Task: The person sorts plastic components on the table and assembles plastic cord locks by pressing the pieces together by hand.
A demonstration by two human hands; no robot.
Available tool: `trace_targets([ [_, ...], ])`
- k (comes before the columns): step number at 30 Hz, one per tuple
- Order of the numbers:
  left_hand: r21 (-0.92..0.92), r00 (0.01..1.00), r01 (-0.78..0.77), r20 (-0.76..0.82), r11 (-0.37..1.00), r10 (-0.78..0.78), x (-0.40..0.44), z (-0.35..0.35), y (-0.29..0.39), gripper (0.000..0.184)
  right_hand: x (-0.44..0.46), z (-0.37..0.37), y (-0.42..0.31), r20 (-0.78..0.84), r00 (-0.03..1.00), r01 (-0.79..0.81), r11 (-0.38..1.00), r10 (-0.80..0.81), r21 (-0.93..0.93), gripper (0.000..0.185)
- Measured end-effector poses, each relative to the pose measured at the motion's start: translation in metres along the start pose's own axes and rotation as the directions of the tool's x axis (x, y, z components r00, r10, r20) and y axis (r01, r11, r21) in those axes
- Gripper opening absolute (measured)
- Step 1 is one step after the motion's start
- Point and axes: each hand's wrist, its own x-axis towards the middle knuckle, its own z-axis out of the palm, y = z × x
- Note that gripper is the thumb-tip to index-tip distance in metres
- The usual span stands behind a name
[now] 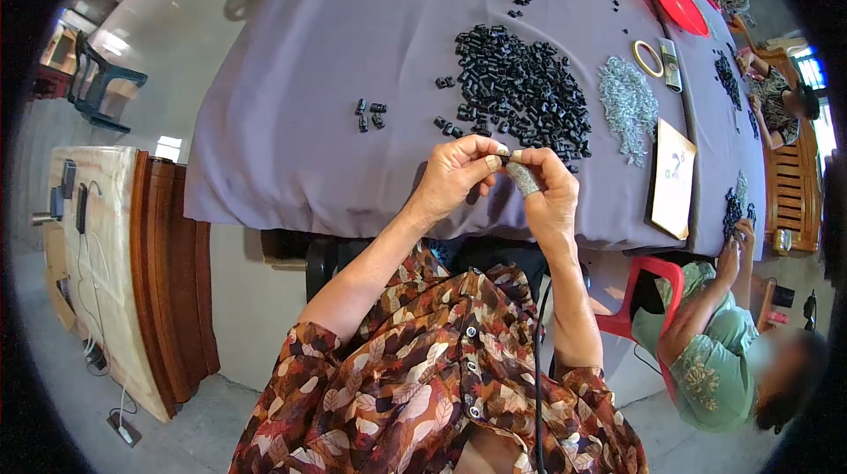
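Observation:
My left hand (454, 178) and my right hand (554, 194) meet over the near edge of the table, fingertips pinched together. Between them is a small black plastic piece (505, 159), mostly hidden by the fingers. A grey knitted finger cover (524, 178) wraps one digit of my right hand. Just beyond my hands lies a large heap of small black plastic pieces (525, 81). To its right spreads a pile of small silvery pieces (628, 103), too fine to make out. Several black pieces (371, 115) sit apart on the left.
A grey-purple cloth (309, 77) covers the table. At right lie a cardboard sheet (673, 178), a tape roll (648, 58) and a red tray (679, 2). A person in green (706, 342) sits at my right, handling black pieces. A marble-topped cabinet (115, 271) stands left.

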Motion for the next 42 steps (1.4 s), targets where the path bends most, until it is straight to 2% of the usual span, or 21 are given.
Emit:
trace_targets([
  [6, 0.004, 1.000, 0.013, 0.014, 1.000, -0.013, -0.001, 0.000, 0.002, 0.010, -0.001, -0.001, 0.001, -0.010, 1.000, -0.021, 1.000, 0.022, 0.020, 0.016],
  [9, 0.004, 0.999, 0.013, 0.031, 1.000, -0.013, -0.001, -0.002, 0.002, 0.011, -0.001, -0.001, 0.002, -0.010, 1.000, 0.003, 0.999, -0.004, -0.033, 0.015],
  [15, -0.031, 0.998, 0.034, 0.063, 0.999, -0.032, -0.006, -0.003, 0.003, 0.012, -0.002, -0.003, -0.006, 0.039, 0.997, -0.064, 0.996, 0.062, 0.065, 0.012],
  [18, -0.054, 0.996, 0.052, 0.082, 0.997, -0.048, -0.009, -0.003, 0.003, 0.011, -0.001, -0.002, -0.003, 0.076, 0.996, 0.026, 0.993, -0.035, 0.111, 0.009],
  [21, -0.127, 0.994, 0.074, 0.091, 0.989, -0.063, -0.011, -0.004, 0.003, 0.011, 0.001, 0.001, -0.003, 0.149, 0.976, -0.198, 0.936, 0.161, 0.290, 0.008],
  [24, -0.219, 0.994, 0.081, 0.088, 0.972, -0.064, -0.011, -0.007, 0.001, 0.011, 0.008, -0.001, -0.012, 0.220, 0.939, -0.303, 0.937, 0.263, 0.176, 0.007],
  [27, -0.357, 0.996, 0.064, 0.084, 0.932, -0.036, -0.009, -0.008, -0.004, 0.011, 0.020, -0.005, -0.003, 0.287, 0.951, -0.165, 0.976, 0.119, 0.144, 0.007],
  [28, -0.405, 0.997, 0.061, 0.075, 0.912, -0.033, -0.009, -0.009, -0.004, 0.012, 0.026, -0.003, -0.012, 0.262, 0.962, -0.145, 0.960, 0.080, 0.239, 0.005],
  [29, -0.452, 0.998, 0.055, 0.063, 0.890, -0.029, -0.008, -0.010, -0.004, 0.012, 0.032, -0.002, -0.014, 0.172, 0.978, -0.146, 0.976, 0.117, 0.164, 0.005],
  [30, -0.452, 0.998, 0.057, 0.060, 0.890, -0.033, -0.009, -0.011, -0.004, 0.012, 0.040, -0.004, -0.012, 0.150, 0.987, -0.049, 0.998, 0.053, -0.035, 0.007],
  [32, -0.450, 0.997, 0.068, 0.064, 0.890, -0.044, -0.008, -0.011, -0.004, 0.013, 0.053, -0.003, -0.006, 0.159, 0.983, 0.144, 0.913, -0.088, -0.383, 0.016],
  [33, -0.458, 0.997, 0.059, 0.071, 0.887, -0.030, -0.008, -0.011, -0.005, 0.013, 0.057, -0.001, -0.001, 0.169, 0.979, 0.182, 0.873, -0.116, -0.453, 0.016],
  [35, -0.473, 0.997, 0.038, 0.080, 0.880, -0.001, -0.007, -0.012, -0.007, 0.013, 0.063, 0.003, 0.003, 0.200, 0.965, 0.256, 0.773, -0.170, -0.580, 0.016],
  [40, -0.459, 0.996, 0.057, 0.081, 0.887, -0.022, -0.007, -0.011, -0.005, 0.012, 0.070, 0.011, -0.003, 0.252, 0.964, 0.237, 0.695, -0.083, -0.679, 0.025],
  [42, -0.461, 0.997, 0.057, 0.081, 0.885, -0.022, -0.007, -0.011, -0.006, 0.012, 0.071, 0.013, -0.001, 0.273, 0.956, 0.273, 0.661, -0.106, -0.699, 0.024],
])
